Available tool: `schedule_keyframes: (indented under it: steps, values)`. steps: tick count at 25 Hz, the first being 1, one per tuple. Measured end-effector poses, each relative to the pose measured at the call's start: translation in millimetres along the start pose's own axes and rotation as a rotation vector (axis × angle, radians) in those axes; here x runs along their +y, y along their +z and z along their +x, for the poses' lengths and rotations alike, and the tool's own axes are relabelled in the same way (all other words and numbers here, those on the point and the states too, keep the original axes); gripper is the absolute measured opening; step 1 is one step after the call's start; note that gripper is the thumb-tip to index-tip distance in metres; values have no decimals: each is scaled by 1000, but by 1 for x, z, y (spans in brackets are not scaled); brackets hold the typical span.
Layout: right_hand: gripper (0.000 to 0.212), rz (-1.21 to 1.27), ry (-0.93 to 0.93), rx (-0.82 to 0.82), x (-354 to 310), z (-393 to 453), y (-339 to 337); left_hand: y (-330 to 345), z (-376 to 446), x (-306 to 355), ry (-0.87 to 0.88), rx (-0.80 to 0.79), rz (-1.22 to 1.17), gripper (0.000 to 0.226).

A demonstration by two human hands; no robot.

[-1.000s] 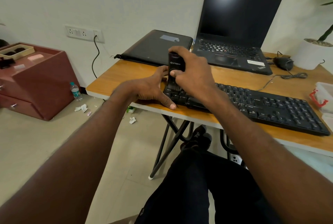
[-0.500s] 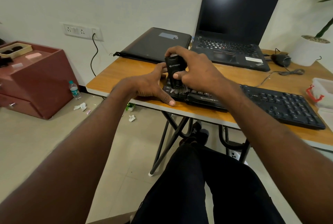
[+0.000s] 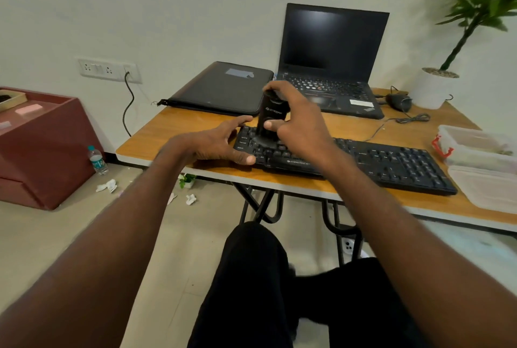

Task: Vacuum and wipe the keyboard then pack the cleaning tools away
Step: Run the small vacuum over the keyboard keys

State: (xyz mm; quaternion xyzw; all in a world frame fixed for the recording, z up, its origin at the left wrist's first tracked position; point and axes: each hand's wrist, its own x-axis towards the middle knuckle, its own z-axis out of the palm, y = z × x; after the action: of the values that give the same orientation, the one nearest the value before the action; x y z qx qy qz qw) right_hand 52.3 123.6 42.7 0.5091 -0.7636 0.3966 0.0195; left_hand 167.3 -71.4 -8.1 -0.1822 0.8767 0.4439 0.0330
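1. My right hand (image 3: 300, 121) grasps the handheld vacuum (image 3: 270, 119) upright, thumb across its lower body and fingers wrapped over the cap, its nozzle down on the left end of the black keyboard (image 3: 391, 161).
2. My left hand (image 3: 221, 144) lies released just left of that grip, fingers spread, thumb touching the keyboard's near-left corner and fingertips at its far-left edge, steadying it on the tabletop (image 3: 173, 135).
3. I judge the vacuum light and rigid: a smooth plastic cylinder held easily one-handed. It looks slippery on the glossy body, so a mid-body wrap with the thumb opposed serves best.
4. The keyboard stretches away to the right of the grip, flat and stiff; I judge it light enough to skate under nozzle pressure. Its keycaps may pop off, so I would hold it by the frame edges, not the keys.
5. Beyond the grip sit a closed laptop sleeve (image 3: 223, 87) and an open laptop (image 3: 333, 59); far right, clear plastic tubs (image 3: 475, 149), probably where the tools pack away.
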Motion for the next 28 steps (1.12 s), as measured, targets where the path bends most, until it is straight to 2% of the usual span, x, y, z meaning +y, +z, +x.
schedule_keyframes:
  steps: [2,4,8,10,12,13,15,17,19,22,24,26,28]
  values:
    - [65,34,-69,-52,-6,-1,16,1,4,-4,-2,30,-1,130]
    - [70,-111,-99,-118,-2,-7,14,3,7,-6,-4,33,17,132]
    - [71,-445,52,-108,11,-2,-14,2,4,2,6,45,34,124]
    - [70,-309,12,-64,0,1,-9,2,4,1,12,39,29,119]
    - [68,-88,-53,-104,-6,-2,5,2,6,-2,3,39,22,122]
    - [68,-70,-71,-135,-4,-4,9,2,7,-2,0,39,19,120]
    - [68,-157,-53,-199,4,-8,-3,2,6,1,-9,36,20,112]
    - [68,-322,28,-266,16,-7,-27,3,5,3,-6,40,40,115]
    - [67,-418,45,-239,16,-6,-36,1,4,4,-20,40,44,119]
    - [69,-191,-35,-162,9,-11,-20,-1,3,8,-40,33,57,123]
    - [70,-167,-19,-180,16,-12,-22,0,3,9,-51,27,61,129]
    - [67,-359,48,-218,25,-7,-37,0,1,11,-49,21,74,134]
    - [66,-503,74,-158,27,-2,-45,-3,-1,18,-73,9,118,141]
